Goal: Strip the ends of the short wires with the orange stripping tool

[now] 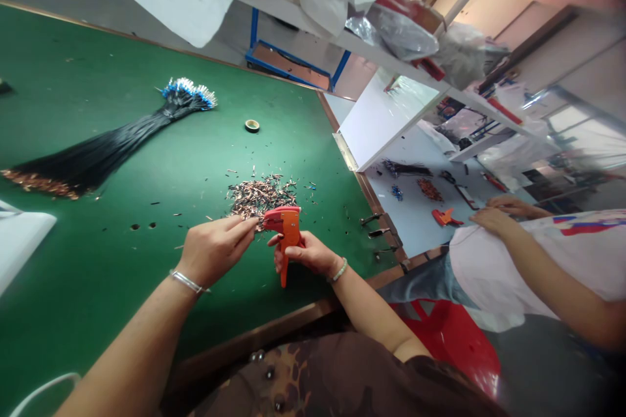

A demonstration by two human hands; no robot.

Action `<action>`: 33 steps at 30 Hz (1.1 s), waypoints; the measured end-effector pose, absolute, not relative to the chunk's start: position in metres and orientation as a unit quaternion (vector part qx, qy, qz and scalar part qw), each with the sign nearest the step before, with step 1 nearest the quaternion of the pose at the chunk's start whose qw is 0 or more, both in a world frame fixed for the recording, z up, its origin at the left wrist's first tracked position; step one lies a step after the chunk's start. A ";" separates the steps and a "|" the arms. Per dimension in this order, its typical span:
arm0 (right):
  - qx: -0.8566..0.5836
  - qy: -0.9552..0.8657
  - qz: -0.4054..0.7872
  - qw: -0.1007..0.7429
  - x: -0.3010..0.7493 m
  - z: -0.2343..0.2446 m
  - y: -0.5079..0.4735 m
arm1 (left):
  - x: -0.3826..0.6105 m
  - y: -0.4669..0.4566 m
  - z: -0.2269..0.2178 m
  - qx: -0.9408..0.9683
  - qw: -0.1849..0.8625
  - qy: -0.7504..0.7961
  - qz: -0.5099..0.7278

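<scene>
My right hand (306, 254) grips the handles of an orange wire stripper (288, 234), held upright above the green work mat (122, 143). My left hand (215, 251) pinches something thin, probably a wire, at the stripper's jaws; its end is hidden there. Just beyond both hands lies a heap of short copper-ended wire pieces (261, 197). Farther left is a long bundle of black wires (105, 146), with blue-tipped terminals (188, 92) at one end and bare copper ends (39, 184) at the other. A small tape roll (252, 126) sits beyond the heap.
Loose clippings are scattered over the mat, which has a wooden edge (376, 208). To the right, a co-worker's hands (499, 212) rest near a white-topped table (415, 208) holding another orange stripper (445, 216). A white shelf (391, 52) with plastic bags overhangs the far side.
</scene>
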State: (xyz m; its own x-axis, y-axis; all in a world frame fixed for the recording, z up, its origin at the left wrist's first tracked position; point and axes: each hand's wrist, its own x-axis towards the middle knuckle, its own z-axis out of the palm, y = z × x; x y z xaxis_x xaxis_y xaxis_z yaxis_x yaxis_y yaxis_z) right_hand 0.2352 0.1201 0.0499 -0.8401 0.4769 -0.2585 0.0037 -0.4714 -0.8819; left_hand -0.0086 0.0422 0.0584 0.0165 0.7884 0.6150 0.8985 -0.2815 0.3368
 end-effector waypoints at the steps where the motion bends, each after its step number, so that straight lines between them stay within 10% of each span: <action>1: -0.245 -0.499 0.819 0.143 0.235 0.049 0.120 | -0.009 0.042 0.058 -0.712 0.084 -0.589 -0.373; 33: -0.291 -0.488 0.798 0.201 0.198 0.049 0.114 | -0.014 0.044 0.058 -0.686 0.084 -0.616 -0.378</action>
